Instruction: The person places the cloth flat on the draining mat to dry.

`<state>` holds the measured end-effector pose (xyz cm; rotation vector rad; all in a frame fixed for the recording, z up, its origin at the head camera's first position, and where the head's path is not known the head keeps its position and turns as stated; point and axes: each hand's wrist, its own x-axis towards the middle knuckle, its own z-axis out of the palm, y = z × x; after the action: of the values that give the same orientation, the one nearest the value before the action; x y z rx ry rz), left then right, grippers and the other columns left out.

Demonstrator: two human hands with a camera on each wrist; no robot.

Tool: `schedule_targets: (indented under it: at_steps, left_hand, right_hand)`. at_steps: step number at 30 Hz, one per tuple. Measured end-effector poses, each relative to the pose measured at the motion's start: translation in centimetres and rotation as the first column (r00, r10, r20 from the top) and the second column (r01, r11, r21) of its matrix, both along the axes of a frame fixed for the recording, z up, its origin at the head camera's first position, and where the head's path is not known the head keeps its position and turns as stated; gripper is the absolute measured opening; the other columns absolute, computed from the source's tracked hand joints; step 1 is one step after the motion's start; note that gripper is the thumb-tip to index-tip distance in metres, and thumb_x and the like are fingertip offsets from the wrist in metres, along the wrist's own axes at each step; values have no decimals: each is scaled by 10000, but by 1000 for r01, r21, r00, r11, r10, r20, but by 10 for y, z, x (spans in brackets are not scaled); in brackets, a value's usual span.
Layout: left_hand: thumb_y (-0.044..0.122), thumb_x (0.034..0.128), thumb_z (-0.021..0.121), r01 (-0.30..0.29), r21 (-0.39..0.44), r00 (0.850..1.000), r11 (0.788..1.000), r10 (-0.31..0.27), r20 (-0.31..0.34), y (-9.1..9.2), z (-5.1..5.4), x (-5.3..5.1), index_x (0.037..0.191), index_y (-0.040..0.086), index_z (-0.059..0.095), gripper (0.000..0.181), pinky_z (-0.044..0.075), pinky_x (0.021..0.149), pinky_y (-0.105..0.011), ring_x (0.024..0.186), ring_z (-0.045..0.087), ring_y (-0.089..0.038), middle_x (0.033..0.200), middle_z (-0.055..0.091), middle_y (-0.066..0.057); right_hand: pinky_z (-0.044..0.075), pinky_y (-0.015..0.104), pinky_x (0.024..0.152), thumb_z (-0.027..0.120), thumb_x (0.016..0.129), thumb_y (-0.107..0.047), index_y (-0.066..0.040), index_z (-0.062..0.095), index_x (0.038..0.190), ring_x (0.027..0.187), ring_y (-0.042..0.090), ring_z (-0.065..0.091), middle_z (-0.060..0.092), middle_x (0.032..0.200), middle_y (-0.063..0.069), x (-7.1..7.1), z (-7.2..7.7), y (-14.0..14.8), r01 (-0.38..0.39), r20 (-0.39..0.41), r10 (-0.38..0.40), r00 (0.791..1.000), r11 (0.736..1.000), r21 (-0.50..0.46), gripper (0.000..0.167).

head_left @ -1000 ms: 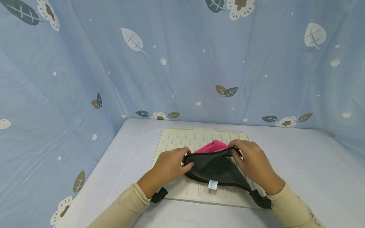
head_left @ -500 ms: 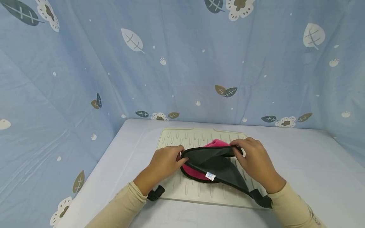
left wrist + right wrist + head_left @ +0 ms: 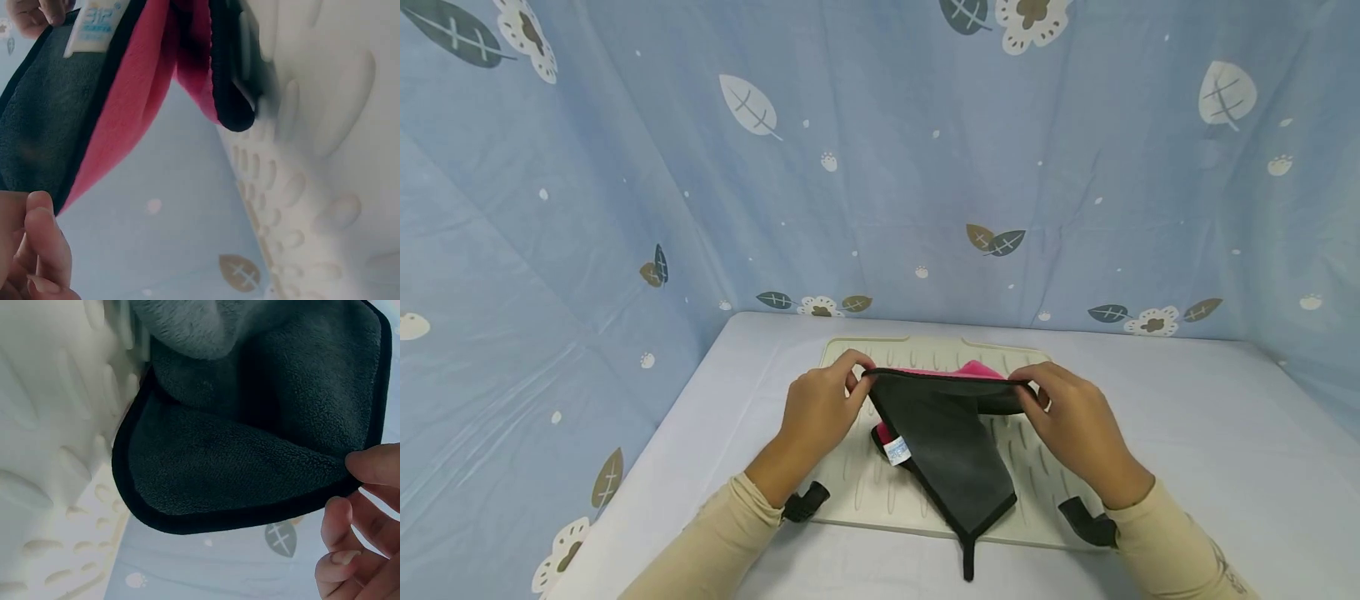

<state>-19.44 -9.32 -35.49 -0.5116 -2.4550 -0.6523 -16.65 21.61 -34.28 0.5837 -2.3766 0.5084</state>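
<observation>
A cleaning cloth (image 3: 951, 442), dark grey on one face and pink on the other, has a black bound edge. My left hand (image 3: 820, 408) pinches its upper left corner. On the right, my right hand (image 3: 1075, 425) pinches the same upper edge between thumb and fingers, as the right wrist view also shows. Between the hands that edge is stretched straight. The grey body hangs down to a point with a black loop (image 3: 967, 560). A white label (image 3: 897, 451) sits on the left border. Pink shows behind the cloth, and folds hide part of it.
Under the cloth lies a cream mat (image 3: 850, 492) with raised oval ridges, on a white-covered table (image 3: 1187, 417). A blue leaf-print curtain (image 3: 880, 167) stands behind and at the sides. Black straps (image 3: 805, 502) show near both wrists.
My left hand has moved up and left, pulling the cloth's upper edge taut. The looped corner has swung from the right to hang lower in the middle. My right hand stays nearly in place.
</observation>
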Motion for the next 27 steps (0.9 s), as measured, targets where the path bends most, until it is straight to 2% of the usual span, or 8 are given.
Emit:
schedule_targets:
  at_steps: [6,13,18,21,27]
  left_hand:
    - [171,946,694,34,126,999,992,-36,15,1,5,1,1066,194,664,126,324,417,-210,442,442,10,683,691,96]
    - [141,959,673,72,195,997,978,-78,28,1,8,4,1113,181,651,160,366,398,-206,453,548,10,838,765,32]
    - [124,963,661,78,195,996,978,-84,18,0,12,4,1120,190,660,170,361,398,-207,473,577,-5,939,770,-16]
    - [118,961,661,86,167,996,982,-89,12,-1,17,1,1121,189,667,176,370,415,-202,494,586,-11,969,767,-22]
    - [160,979,641,105,76,993,992,-108,43,-1,35,-20,1145,185,671,170,366,432,-213,524,590,-17,1034,768,-16]
  right_hand:
    - [417,217,502,794,775,49,-95,724,995,649,82,560,701,871,11,1,1,-1,-3,1,3,1000,1000,-11,272]
    - [499,262,556,792,780,45,-80,723,1003,690,114,631,726,919,38,0,3,-1,-6,2,6,1000,1000,-9,265]
    - [545,302,598,789,770,70,-70,721,1000,727,122,648,721,919,35,-1,4,-3,-25,5,25,1000,999,-31,278]
    - [556,325,610,784,773,76,-63,717,998,742,127,655,720,920,39,-3,4,-3,-39,-1,39,999,998,-42,273]
    - [540,338,617,756,809,67,-45,715,1004,759,165,660,721,928,67,-12,6,0,-38,21,40,999,996,-78,228]
